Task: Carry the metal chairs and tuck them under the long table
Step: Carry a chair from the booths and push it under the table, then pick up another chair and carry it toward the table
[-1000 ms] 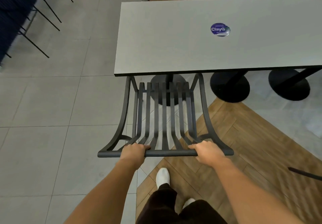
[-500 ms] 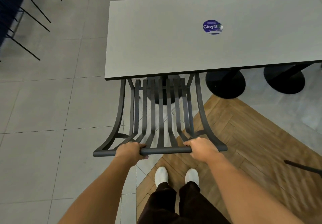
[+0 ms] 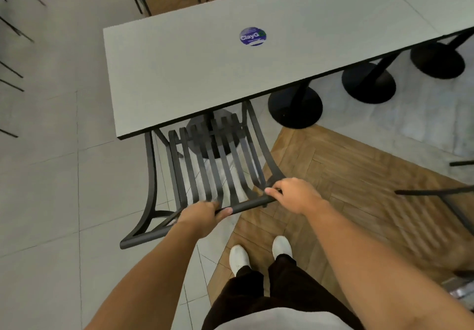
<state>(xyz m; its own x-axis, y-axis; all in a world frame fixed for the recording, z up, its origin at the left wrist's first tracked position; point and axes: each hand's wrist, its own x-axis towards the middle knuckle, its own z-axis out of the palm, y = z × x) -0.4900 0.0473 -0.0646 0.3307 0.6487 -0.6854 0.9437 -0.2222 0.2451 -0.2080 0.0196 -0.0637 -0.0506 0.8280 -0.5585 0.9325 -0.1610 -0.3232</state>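
On table (image 3: pixel 179 73): "ClayGo" sticker (image 3: pixel 252 36); L hand (image 3: pixel 202 216), R hand (image 3: pixel 295 196) grip chair (image 3: pixel 205 165) top rail.

We had one head-worn view, looking steeply down and forward, close over both forearms, toward the counter's (image 3: pixel 195 78) near end.

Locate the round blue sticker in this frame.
In the head view, the blue sticker sits on the long table top, upper centre, beyond the metal chair tucked at the table's near-left end.
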